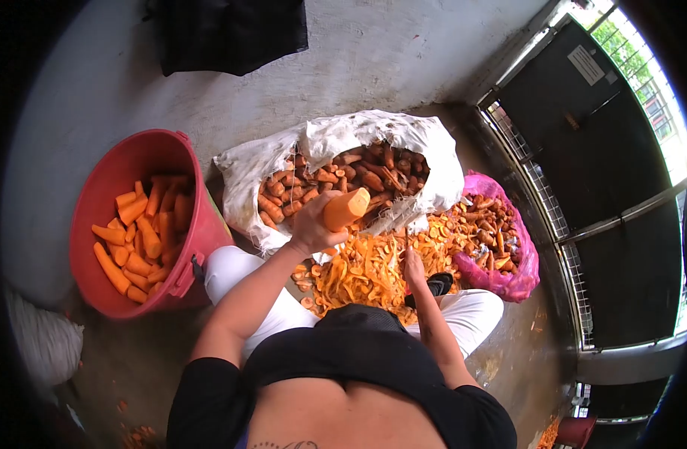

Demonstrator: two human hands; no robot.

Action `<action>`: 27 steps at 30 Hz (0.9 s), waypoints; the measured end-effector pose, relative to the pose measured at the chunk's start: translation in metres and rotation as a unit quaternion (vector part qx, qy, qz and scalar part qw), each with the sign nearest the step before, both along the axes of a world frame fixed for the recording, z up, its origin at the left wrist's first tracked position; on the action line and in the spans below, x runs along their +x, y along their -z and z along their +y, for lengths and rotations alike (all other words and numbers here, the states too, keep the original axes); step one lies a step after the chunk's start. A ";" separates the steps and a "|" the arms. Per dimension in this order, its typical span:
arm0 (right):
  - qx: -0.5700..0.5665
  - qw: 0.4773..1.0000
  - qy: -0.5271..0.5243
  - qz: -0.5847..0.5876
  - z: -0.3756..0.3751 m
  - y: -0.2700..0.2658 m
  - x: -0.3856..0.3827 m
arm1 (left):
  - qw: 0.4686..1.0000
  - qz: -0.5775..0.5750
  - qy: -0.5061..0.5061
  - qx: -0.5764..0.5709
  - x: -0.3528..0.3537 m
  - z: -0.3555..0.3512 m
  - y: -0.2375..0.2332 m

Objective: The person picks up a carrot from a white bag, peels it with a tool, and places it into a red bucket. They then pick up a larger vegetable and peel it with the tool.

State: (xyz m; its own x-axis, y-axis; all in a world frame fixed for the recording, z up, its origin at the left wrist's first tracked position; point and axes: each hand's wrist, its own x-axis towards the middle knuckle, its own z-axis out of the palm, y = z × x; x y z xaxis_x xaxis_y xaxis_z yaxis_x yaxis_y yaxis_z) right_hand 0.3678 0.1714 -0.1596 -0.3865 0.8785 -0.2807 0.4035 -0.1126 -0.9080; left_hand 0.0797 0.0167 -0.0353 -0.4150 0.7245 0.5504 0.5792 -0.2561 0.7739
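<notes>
My left hand (318, 226) is wrapped round a thick peeled carrot (346, 209), its cut pale end facing up and right. Lower and to the right, my right hand (413, 269) is closed on a knife (407, 239), seen nearly edge-on with its narrow blade pointing away from me. The blade is apart from the carrot. Beneath both hands lies a heap of orange carrot peelings (362, 271) with cut carrot ends among them. Just beyond my left hand, a torn white sack (426, 138) lies open, full of unpeeled carrots (325, 176).
A red tub (96, 258) with peeled carrots (138, 239) stands at my left. On the right sits a pink plastic bag (519, 277) holding carrot scraps (501, 232). A white wall (373, 60) rises behind the sack; a dark gate (575, 127) is farther right.
</notes>
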 end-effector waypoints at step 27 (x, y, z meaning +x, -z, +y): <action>0.436 0.858 -0.212 -0.171 -0.080 -0.193 -0.103 | 0.969 0.059 -0.030 -0.237 0.004 -0.015 -0.013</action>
State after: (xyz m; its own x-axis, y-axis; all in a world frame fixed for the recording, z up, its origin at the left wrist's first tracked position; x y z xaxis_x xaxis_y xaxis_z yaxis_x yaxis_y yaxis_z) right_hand 0.2649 0.0914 0.0339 -0.7488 0.6137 0.2504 0.5007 0.7713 -0.3930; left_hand 0.0837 0.0014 -0.0223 -0.4196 0.8835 0.2084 0.6734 0.1491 0.7241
